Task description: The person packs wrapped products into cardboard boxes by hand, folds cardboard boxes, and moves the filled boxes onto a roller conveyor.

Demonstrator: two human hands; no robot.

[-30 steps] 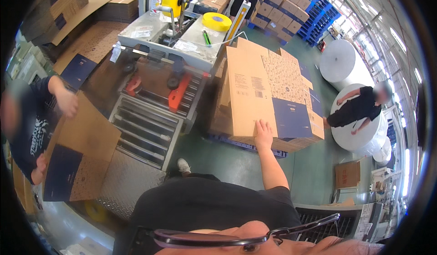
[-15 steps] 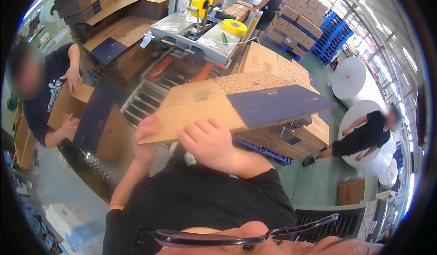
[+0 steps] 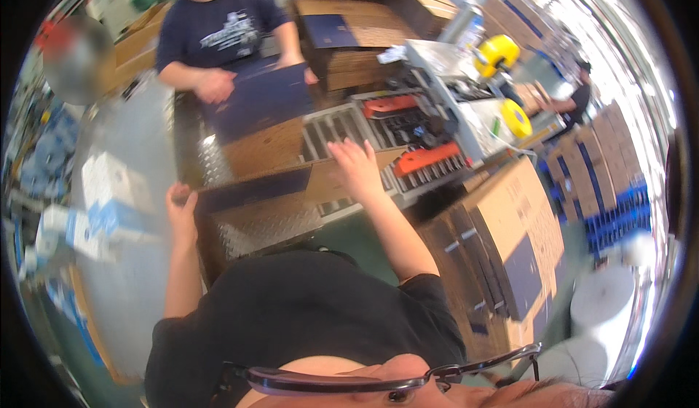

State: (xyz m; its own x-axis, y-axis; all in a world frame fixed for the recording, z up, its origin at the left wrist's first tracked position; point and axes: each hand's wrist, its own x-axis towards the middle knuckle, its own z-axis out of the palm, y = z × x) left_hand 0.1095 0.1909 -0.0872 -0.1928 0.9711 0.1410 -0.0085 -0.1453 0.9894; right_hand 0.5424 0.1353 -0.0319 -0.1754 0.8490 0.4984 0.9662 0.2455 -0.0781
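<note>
A navy and brown cardboard carton (image 3: pixel 280 187) stands on its long edge across the metal worktop in front of me, partly blurred. My left hand (image 3: pixel 182 208) is closed around its left end, thumb up. Over its right part, my right hand (image 3: pixel 357 171) is open with fingers spread; whether it touches the board is hard to tell. Just beyond is another navy and brown carton (image 3: pixel 266 106), with a co-worker's hands (image 3: pixel 215 86) at its top and side.
Right of the worktop, a roller conveyor (image 3: pixel 335 131) with orange-red side belts (image 3: pixel 433 159) leads into a taping machine with yellow tape rolls (image 3: pixel 497 55). Flat cartons (image 3: pixel 502 240) are stacked at my right. White and blue boxes (image 3: pixel 116 189) stand at left. Another person (image 3: pixel 579 98) works far right.
The flat carton has come down from chest height onto the worktop and now stands on edge. My right hand has let go and spread its fingers. My view has turned left.
</note>
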